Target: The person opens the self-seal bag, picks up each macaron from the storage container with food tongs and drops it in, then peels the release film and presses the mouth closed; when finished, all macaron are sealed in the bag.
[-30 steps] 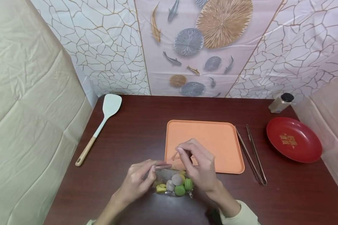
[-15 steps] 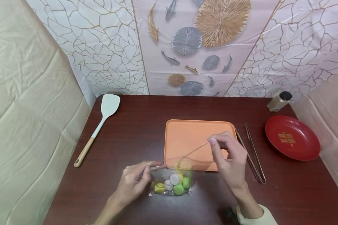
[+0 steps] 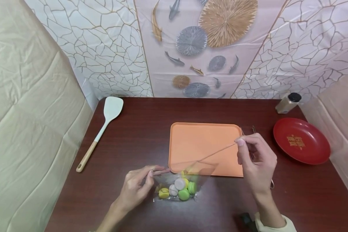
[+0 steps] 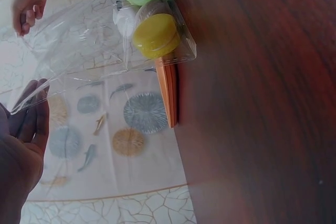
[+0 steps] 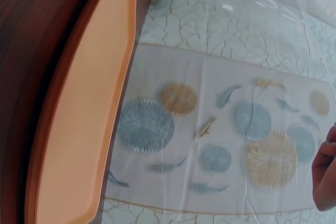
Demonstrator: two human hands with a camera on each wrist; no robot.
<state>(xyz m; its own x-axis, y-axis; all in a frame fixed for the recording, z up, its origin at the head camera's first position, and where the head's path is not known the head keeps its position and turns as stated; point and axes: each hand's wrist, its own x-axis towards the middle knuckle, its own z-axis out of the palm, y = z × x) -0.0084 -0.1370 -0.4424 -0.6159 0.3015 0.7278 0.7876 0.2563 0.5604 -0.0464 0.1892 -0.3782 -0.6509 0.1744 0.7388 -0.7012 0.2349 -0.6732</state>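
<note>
A clear plastic bag (image 3: 209, 170) holds several macarons: yellow (image 3: 163, 193), green (image 3: 184, 194) and pale grey (image 3: 179, 184). They lie bunched at its bottom, close over the table. My left hand (image 3: 140, 183) pinches the left side of the bag's mouth between thumb and fingers. Out to the right, my right hand (image 3: 258, 161) pinches the other side of the rim, and the film is pulled taut between the two hands. The left wrist view shows the clear film stretched wide, with a yellow macaron (image 4: 156, 36) nearest. Only a bit of the right hand (image 5: 325, 174) shows in its own wrist view.
Behind the bag lies an orange tray (image 3: 203, 138). Metal tongs (image 3: 272, 184) beside it are mostly hidden by my right hand. A red plate (image 3: 310, 145) and a black-capped jar (image 3: 288, 103) stand at right. A pale spatula (image 3: 105, 124) lies at left.
My right hand has moved right, from over the tray's front to in front of the tongs, stretching the bag's mouth wide. The left hand has shifted slightly left, still pinching the bag.
</note>
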